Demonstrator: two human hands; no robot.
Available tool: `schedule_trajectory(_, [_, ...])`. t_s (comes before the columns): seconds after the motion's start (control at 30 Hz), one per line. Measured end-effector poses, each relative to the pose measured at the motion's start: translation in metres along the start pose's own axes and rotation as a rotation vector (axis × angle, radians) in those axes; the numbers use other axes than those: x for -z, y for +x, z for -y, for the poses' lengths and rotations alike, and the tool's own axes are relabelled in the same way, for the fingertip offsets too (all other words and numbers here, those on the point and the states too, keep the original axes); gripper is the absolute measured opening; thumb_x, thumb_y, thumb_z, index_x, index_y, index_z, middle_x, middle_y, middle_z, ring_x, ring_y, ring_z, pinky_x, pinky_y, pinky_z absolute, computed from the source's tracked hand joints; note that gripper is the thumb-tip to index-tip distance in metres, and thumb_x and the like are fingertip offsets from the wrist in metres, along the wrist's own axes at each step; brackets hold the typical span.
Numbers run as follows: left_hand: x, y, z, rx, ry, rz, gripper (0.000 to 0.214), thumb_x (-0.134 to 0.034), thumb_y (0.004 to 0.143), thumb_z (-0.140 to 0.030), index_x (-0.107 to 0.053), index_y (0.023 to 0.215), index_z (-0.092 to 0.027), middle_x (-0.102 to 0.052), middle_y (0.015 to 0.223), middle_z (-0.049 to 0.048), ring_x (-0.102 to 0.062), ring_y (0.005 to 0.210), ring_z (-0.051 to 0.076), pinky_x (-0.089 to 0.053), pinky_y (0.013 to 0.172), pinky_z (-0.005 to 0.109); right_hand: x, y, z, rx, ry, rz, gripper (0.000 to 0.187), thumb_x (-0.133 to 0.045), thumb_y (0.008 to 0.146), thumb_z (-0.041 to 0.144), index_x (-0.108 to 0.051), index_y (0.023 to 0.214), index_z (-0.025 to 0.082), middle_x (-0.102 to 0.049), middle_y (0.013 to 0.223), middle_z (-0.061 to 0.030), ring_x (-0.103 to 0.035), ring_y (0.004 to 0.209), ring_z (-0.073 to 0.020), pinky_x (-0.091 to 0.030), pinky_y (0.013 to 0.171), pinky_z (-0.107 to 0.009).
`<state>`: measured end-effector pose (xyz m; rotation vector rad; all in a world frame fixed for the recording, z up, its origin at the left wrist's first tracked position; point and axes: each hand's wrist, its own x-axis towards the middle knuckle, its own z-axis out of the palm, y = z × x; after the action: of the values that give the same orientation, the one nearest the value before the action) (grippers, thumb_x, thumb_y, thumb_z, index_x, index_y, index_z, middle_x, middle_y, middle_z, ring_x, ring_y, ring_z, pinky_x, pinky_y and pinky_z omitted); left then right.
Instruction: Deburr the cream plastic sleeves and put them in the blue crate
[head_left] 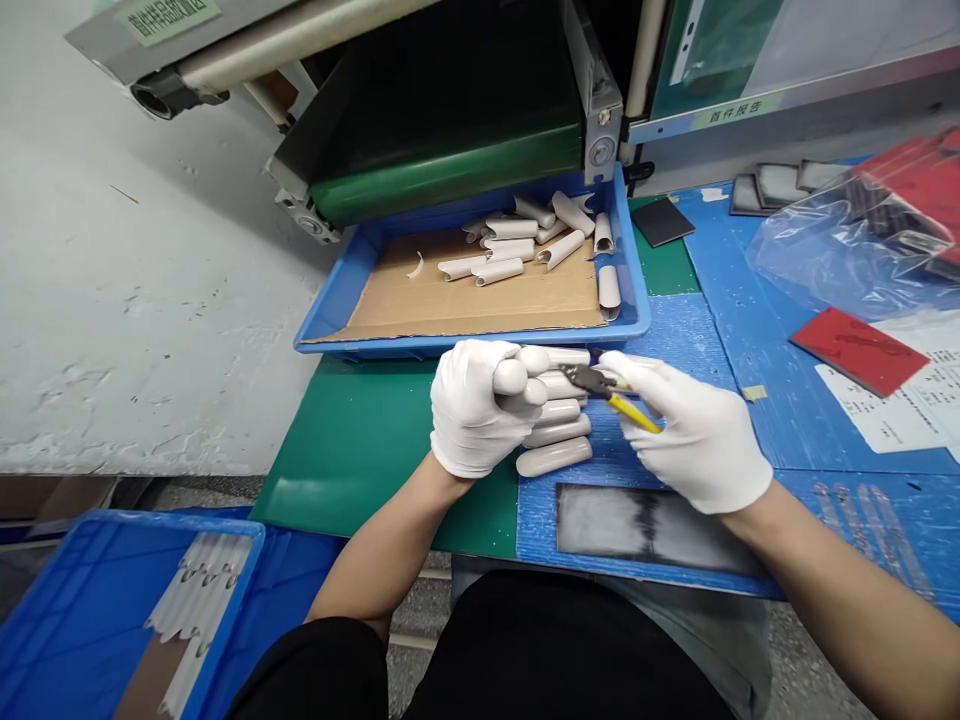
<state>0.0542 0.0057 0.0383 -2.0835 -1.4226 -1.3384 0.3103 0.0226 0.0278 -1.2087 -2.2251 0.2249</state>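
Note:
My left hand [471, 415], in a white glove, is closed around several beige plastic pieces [511, 377] with rounded ends facing me. Yellow-handled pliers [634, 412] sit in my gloved right hand [686, 435], their dark jaws pointing left towards those pieces. Whether the jaws touch a piece I cannot tell. Under and between my hands, more beige plastic pieces [555, 457] lie in a row on the blue mat [536, 515]. Just beyond is a blue tray [641, 300] lined with cardboard, where several similar half-tube pieces [510, 248] lie loosely.
A green conveyor belt [450, 170] ends above the tray. An abrasive-looking grey-black plate [622, 525] lies near the table edge. To the right are a red plate [859, 350], papers [900, 410] and a plastic bag [810, 250]. A blue crate [82, 590] with white pieces stands lower left.

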Motion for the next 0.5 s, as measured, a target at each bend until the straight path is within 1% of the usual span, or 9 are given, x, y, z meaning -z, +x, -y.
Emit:
schedule_trajectory(0.1, [0.0,-0.001,0.001,0.033,-0.002,-0.006,0.024,-0.074,0.099,-0.042,-0.06,0.109,-0.027,-0.073,0.091,0.0036,-0.074,0.08,0.022,-0.055,0.069,0.041,0.008,0.016,-0.018,-0.196,-0.056,-0.033,0.049,-0.061,0.102,0.037,-0.067,0.15,0.032,-0.082,0.121,-0.0055,-0.079,0.098,-0.0262,-0.06,0.081,-0.036])
schedule_trajectory(0.17, [-0.001,-0.002,0.002,0.037,0.015,-0.023,0.022,-0.073,0.099,-0.043,-0.061,0.11,-0.027,-0.072,0.091,0.0036,-0.073,0.081,0.022,-0.055,0.07,0.042,0.014,0.029,-0.037,-0.348,-0.131,-0.024,0.049,-0.063,0.101,0.043,-0.069,0.147,0.032,-0.08,0.124,-0.0081,-0.077,0.106,-0.0312,-0.059,0.086,-0.04])
schedule_trajectory(0.27, [-0.002,-0.003,0.005,0.016,-0.004,-0.041,0.024,-0.075,0.097,-0.042,-0.062,0.111,-0.027,-0.07,0.09,0.0034,-0.071,0.078,0.021,-0.053,0.069,0.042,0.017,0.044,-0.07,-0.568,-0.241,0.071,0.052,-0.063,0.098,0.05,-0.069,0.146,0.031,-0.077,0.131,-0.013,-0.074,0.115,-0.0382,-0.058,0.09,-0.048])
schedule_trajectory(0.37, [-0.002,-0.005,0.006,0.018,-0.079,-0.036,0.032,-0.083,0.091,-0.042,-0.062,0.11,-0.027,-0.069,0.09,0.0024,-0.07,0.077,0.02,-0.052,0.067,0.04,0.013,0.051,-0.095,-0.693,-0.351,0.204,0.053,-0.063,0.096,0.054,-0.07,0.142,0.028,-0.074,0.13,-0.017,-0.073,0.112,-0.0393,-0.057,0.088,-0.051])
schedule_trajectory(0.4, [-0.001,-0.006,0.005,0.05,-0.117,-0.034,0.035,-0.086,0.088,-0.041,-0.062,0.109,-0.028,-0.07,0.092,0.0022,-0.07,0.079,0.02,-0.053,0.067,0.04,0.011,0.051,-0.1,-0.712,-0.38,0.237,0.052,-0.063,0.097,0.055,-0.071,0.14,0.026,-0.073,0.13,-0.0183,-0.072,0.112,-0.039,-0.057,0.088,-0.051])
schedule_trajectory(0.43, [0.0,-0.007,0.004,0.114,-0.164,-0.023,0.038,-0.088,0.086,-0.039,-0.061,0.109,-0.028,-0.07,0.094,0.0021,-0.071,0.082,0.021,-0.055,0.069,0.039,0.008,0.052,-0.104,-0.723,-0.406,0.257,0.053,-0.063,0.097,0.055,-0.072,0.139,0.024,-0.072,0.13,-0.0198,-0.071,0.113,-0.0392,-0.057,0.088,-0.051])
schedule_trajectory(0.5, [0.003,-0.009,0.002,0.31,-0.311,0.019,0.041,-0.089,0.082,-0.037,-0.06,0.109,-0.028,-0.071,0.099,0.0023,-0.072,0.087,0.021,-0.059,0.072,0.038,0.004,0.051,-0.107,-0.722,-0.461,0.253,0.056,-0.063,0.098,0.057,-0.07,0.139,0.018,-0.068,0.131,-0.0243,-0.068,0.118,-0.0405,-0.056,0.089,-0.051])
